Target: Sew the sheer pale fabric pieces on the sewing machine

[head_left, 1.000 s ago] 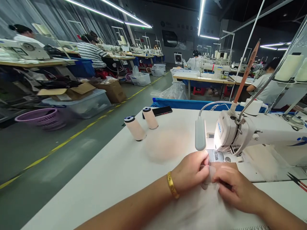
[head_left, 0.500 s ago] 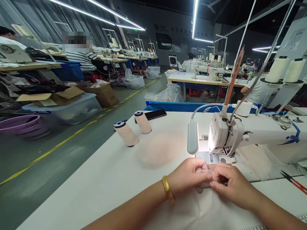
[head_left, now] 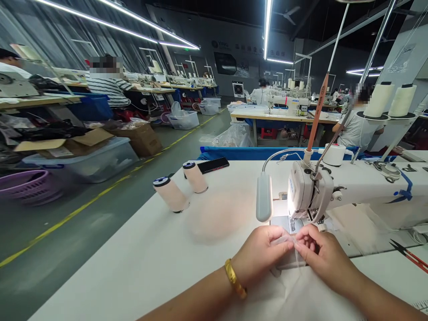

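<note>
Grey curtains [head_left: 67,31] drape the wall on one side, and a dark far wall [head_left: 187,31] carries pale lettering. White tube lights [head_left: 266,31] glow overhead near a ceiling fan [head_left: 287,15]. Yellow tape [head_left: 83,204] runs along the grey-green floor [head_left: 100,232], past rows of sewing tables [head_left: 287,117].

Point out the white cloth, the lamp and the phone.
White cloth [head_left: 290,298], head view: its draped lower part.
Lamp [head_left: 264,198], head view: middle of its grey housing.
Phone [head_left: 214,165], head view: middle of its dark screen.
</note>
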The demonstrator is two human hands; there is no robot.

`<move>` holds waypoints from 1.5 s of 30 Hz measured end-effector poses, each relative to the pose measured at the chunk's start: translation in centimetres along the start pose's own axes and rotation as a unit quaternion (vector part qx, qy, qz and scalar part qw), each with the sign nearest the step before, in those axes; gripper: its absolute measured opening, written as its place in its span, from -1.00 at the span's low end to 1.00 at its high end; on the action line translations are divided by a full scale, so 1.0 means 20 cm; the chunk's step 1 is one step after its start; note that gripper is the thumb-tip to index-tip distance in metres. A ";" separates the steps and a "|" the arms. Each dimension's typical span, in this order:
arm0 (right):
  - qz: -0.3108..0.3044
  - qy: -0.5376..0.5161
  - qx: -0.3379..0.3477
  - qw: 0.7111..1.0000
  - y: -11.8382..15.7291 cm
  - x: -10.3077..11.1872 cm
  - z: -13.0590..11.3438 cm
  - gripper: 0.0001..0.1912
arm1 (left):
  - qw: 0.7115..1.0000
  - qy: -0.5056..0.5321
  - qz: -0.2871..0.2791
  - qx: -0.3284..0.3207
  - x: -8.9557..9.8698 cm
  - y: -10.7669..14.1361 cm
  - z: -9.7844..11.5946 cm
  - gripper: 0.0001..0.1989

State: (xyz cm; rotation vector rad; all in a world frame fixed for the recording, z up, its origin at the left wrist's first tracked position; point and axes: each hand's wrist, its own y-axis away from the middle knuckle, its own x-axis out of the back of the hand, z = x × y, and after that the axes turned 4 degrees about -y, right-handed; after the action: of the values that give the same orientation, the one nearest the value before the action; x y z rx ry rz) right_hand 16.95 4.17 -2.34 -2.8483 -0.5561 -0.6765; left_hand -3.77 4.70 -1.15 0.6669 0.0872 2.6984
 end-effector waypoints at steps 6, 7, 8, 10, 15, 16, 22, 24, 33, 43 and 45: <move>0.016 0.033 0.042 0.998 0.00 -0.01 0.01 -0.80 | 0.995 -0.064 0.040 -0.058 -0.02 0.00 -0.02 -0.67; 0.021 0.043 0.053 0.997 0.00 -0.01 0.02 -0.80 | 0.993 -0.072 0.049 -0.074 -0.03 0.00 -0.02 -0.70; 0.026 0.053 0.065 0.996 0.00 -0.02 0.02 -0.80 | 0.992 -0.076 0.055 -0.086 -0.03 0.00 -0.02 -0.72; 0.034 0.074 0.088 0.993 0.00 -0.02 0.03 -0.80 | 0.990 -0.077 0.058 -0.098 -0.03 0.00 -0.03 -0.75; 0.053 0.119 0.147 0.981 0.01 -0.02 0.04 -0.81 | 0.989 -0.083 0.061 -0.107 -0.05 0.01 -0.03 -0.72; 0.057 0.126 0.157 0.978 0.01 -0.02 0.05 -0.81 | 0.989 -0.084 0.063 -0.103 -0.05 0.01 -0.03 -0.72; 0.069 0.138 0.181 0.971 0.01 -0.03 0.05 -0.80 | 0.995 -0.009 0.020 -0.095 -0.05 0.02 0.00 -0.74; 0.065 0.130 0.166 0.975 0.01 -0.03 0.04 -0.80 | 0.995 0.007 -0.003 -0.096 -0.04 0.02 0.00 -0.72; 0.042 0.086 0.089 0.991 0.01 -0.02 0.04 -0.77 | 0.998 -0.024 0.022 -0.054 -0.04 0.01 0.01 -0.74; 0.043 0.087 0.086 0.992 0.01 -0.03 0.06 -0.77 | 0.997 -0.019 0.016 -0.077 -0.04 0.02 0.01 -0.73; 0.048 0.090 0.090 0.991 0.01 -0.03 0.06 -0.76 | 0.998 -0.018 0.015 -0.060 -0.04 0.02 0.01 -0.77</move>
State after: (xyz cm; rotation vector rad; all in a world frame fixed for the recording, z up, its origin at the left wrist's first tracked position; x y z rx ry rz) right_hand 17.07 4.04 -3.79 -2.5945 -0.4264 -0.8124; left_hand -3.14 4.09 -1.30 0.6848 -0.0941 2.6946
